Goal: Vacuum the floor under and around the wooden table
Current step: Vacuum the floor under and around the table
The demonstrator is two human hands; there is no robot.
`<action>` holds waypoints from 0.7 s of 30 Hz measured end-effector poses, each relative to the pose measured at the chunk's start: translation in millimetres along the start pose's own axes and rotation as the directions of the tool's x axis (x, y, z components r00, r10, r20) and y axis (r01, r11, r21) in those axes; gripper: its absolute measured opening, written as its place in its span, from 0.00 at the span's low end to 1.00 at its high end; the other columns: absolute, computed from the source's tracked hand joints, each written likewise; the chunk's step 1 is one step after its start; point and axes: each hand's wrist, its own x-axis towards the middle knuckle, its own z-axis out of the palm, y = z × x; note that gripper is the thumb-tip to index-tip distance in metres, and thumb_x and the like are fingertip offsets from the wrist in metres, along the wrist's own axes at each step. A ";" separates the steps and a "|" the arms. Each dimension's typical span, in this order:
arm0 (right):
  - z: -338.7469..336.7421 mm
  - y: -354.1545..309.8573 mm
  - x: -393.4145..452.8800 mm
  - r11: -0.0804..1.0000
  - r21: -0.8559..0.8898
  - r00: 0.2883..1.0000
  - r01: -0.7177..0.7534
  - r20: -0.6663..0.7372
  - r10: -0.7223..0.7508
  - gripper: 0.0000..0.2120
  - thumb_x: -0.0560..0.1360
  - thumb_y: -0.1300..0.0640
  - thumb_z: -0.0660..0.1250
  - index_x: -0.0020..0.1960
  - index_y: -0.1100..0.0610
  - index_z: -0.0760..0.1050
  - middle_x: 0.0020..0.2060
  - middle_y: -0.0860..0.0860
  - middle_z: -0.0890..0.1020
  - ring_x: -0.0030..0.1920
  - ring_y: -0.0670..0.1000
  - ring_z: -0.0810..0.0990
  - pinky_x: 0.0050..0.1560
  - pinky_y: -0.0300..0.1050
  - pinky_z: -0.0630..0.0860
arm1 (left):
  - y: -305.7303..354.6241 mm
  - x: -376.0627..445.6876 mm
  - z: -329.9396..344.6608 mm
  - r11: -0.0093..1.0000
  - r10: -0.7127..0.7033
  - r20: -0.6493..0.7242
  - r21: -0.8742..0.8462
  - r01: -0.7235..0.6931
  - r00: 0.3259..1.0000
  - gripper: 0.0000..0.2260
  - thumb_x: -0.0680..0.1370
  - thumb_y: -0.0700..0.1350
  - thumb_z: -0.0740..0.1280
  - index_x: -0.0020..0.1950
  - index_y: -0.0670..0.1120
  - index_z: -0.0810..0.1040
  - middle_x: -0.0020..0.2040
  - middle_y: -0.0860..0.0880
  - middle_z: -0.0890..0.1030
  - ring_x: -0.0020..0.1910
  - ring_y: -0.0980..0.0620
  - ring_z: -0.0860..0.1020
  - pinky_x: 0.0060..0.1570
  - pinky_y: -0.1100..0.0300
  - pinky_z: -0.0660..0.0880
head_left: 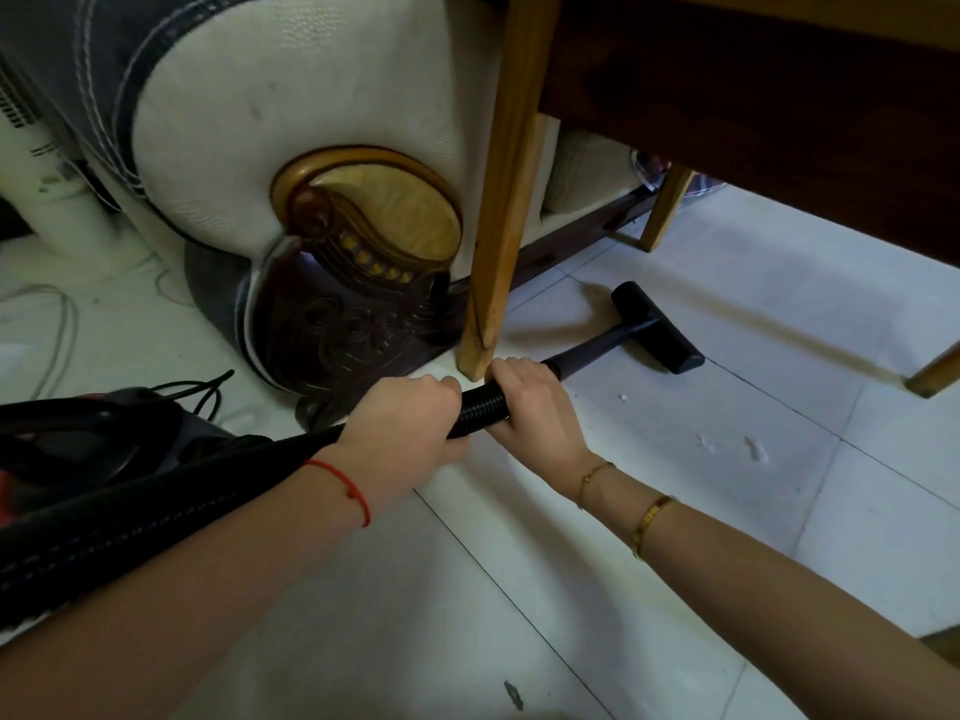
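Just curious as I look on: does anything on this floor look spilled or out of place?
Yes. Small white bits lie scattered on the pale tiles to the right of the right hand, short of the vacuum head. A dark smudge marks the tile nearer the camera. Loose cables trail at left.

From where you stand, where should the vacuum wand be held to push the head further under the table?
Hold the ribbed hose cuff from above, where the left hand and right hand hold it now. The rigid wand runs low and straight to the floor head.
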 end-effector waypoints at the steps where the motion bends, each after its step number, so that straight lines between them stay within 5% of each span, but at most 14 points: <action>1: 0.6 4.4 -0.1 1.000 -0.002 1.000 -0.016 -0.008 0.016 0.12 0.69 0.55 0.72 0.44 0.55 0.69 0.36 0.51 0.75 0.37 0.52 0.72 0.41 0.44 0.69 | 2.9 4.9 -0.2 1.000 0.003 -0.001 0.005 -0.003 1.000 0.13 0.78 0.54 0.61 0.53 0.45 0.70 0.40 0.50 0.73 0.43 0.48 0.80 0.38 0.58 0.67; 13: 3.4 105.7 1.6 0.983 -0.095 0.983 -0.160 0.074 0.167 0.11 0.71 0.53 0.70 0.42 0.57 0.69 0.37 0.51 0.76 0.39 0.53 0.73 0.40 0.44 0.69 | 56.4 98.5 30.4 0.992 0.072 -0.016 -0.101 -0.073 0.997 0.11 0.78 0.51 0.62 0.53 0.44 0.72 0.47 0.47 0.78 0.41 0.49 0.77 0.36 0.58 0.65; 21: -5.2 149.1 -1.1 0.952 -0.233 0.964 -0.196 0.133 0.231 0.14 0.70 0.48 0.70 0.48 0.57 0.73 0.43 0.53 0.79 0.47 0.56 0.77 0.50 0.50 0.75 | 84.6 136.8 38.4 0.976 0.082 0.023 -0.204 -0.075 0.996 0.12 0.78 0.50 0.63 0.54 0.43 0.73 0.48 0.46 0.79 0.47 0.46 0.79 0.39 0.59 0.65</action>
